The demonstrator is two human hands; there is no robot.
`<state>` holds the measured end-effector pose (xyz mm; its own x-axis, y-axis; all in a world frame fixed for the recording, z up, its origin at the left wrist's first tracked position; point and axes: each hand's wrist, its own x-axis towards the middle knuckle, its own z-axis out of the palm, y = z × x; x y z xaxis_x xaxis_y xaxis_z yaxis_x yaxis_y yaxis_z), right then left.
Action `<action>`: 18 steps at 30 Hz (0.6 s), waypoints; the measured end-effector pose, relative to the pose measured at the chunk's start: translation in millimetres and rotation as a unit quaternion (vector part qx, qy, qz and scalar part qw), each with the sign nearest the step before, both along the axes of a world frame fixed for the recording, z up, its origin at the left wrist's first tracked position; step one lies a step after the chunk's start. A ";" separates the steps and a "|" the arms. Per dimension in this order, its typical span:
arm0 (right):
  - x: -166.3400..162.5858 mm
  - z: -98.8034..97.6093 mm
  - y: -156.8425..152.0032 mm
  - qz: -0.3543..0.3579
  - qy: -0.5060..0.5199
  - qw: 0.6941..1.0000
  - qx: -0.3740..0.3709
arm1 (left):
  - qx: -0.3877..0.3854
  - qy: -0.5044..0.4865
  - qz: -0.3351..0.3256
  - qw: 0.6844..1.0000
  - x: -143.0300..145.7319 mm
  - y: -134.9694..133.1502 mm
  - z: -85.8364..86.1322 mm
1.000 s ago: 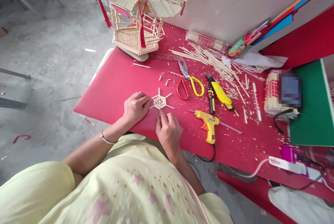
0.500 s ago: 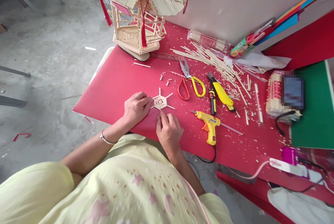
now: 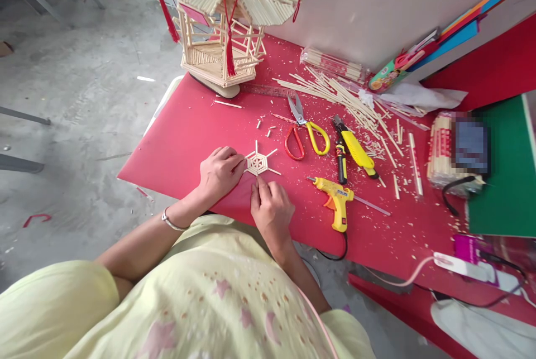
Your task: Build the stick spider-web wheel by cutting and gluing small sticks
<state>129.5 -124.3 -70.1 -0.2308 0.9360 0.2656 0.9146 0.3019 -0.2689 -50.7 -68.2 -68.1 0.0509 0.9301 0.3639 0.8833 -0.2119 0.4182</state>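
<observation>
A small web-shaped hexagon of thin wooden sticks (image 3: 257,164) lies on the red tabletop (image 3: 167,141), with stick ends jutting out from its corners. On its left side, my left hand (image 3: 223,171) is closed in a pinch at one of the spokes. My right hand (image 3: 271,208) pinches the frame's near edge between thumb and forefinger. Just beyond the frame lie a few short cut stick pieces (image 3: 269,133). To the right of my right hand rests a yellow hot glue gun (image 3: 338,200), its nozzle pointing left.
A stick-built pavilion model (image 3: 221,41) with red tassels stands at the back left. Scissors (image 3: 304,119), a yellow utility knife (image 3: 355,149) and pliers-like cutters (image 3: 340,158) lie right of centre. Behind them spread loose sticks (image 3: 335,94). A wrapped stick bundle (image 3: 441,149) sits far right.
</observation>
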 end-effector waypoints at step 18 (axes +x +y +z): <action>-0.3 2.7 1.1 0.001 0.000 1.000 -0.012 | -0.009 -0.004 0.000 1.000 0.9 0.7 0.6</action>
<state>129.2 -123.2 -67.4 -0.2332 0.9414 0.2438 0.9137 0.2979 -0.2763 -49.8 -67.5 -67.5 0.0485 0.9361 0.3484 0.8794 -0.2054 0.4294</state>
